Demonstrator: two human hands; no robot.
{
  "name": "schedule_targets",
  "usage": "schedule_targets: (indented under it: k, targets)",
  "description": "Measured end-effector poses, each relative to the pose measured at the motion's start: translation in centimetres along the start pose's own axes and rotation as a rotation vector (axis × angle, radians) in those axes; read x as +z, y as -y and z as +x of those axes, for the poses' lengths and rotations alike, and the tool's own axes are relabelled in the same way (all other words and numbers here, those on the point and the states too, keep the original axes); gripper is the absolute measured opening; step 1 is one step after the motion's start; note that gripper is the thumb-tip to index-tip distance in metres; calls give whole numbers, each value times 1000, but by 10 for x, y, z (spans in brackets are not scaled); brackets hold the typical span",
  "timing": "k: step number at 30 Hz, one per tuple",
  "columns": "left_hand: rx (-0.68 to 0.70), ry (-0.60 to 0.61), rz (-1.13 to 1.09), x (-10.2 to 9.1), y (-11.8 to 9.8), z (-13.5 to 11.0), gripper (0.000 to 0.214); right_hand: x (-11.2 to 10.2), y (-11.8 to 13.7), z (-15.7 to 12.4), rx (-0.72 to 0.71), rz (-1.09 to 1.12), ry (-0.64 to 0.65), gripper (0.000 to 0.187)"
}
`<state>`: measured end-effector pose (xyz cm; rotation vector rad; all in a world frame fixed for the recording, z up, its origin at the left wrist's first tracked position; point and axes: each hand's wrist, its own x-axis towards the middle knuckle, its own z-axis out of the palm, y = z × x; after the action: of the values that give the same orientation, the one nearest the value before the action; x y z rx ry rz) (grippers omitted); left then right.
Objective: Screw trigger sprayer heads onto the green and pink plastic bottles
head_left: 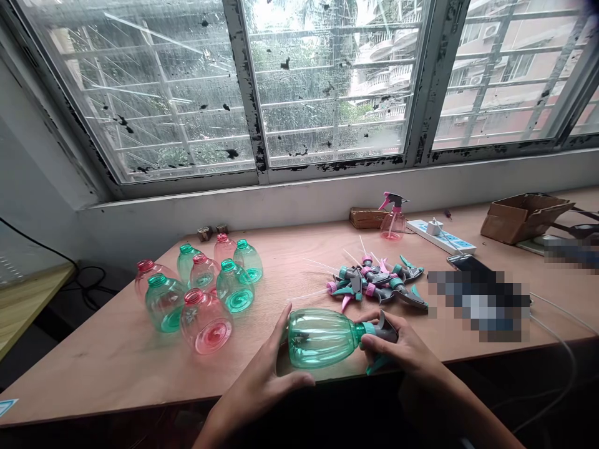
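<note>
A clear green spray bottle [322,338] lies sideways above the table's front edge, its base to the left. My right hand [397,343] is closed around its grey and teal spray head [381,329], which sits on the neck. Fingers and thumb apart, my left hand [276,368] is cupped at the base; whether it touches the bottle I cannot tell. Just beyond lies a pile of loose trigger spray heads [374,284] in grey, teal and pink, with thin clear tubes. To the left stand several green bottles [166,302] and pink bottles [206,321] without heads.
Near the wall, a pink spray bottle [393,224] with its head on stands by a brown box [367,218]. A white power strip [440,237], a dark phone [475,268] and an open cardboard box [524,218] are to the right. White cables hang over the front edge.
</note>
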<state>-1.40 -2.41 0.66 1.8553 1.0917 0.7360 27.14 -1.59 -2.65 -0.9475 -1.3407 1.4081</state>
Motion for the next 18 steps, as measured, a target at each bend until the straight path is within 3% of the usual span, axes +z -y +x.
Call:
schedule_targets:
  k: [3, 10, 18]
  targets:
    - [-30, -15, 36, -2, 2, 0, 94, 0, 0, 0, 5, -2, 0, 42]
    - [7, 60, -181, 1, 4, 2, 108, -2, -1, 0, -13, 22, 31, 41]
    - [-23, 7, -67, -1, 2, -1, 95, -2, -2, 1, -5, 31, 16, 41]
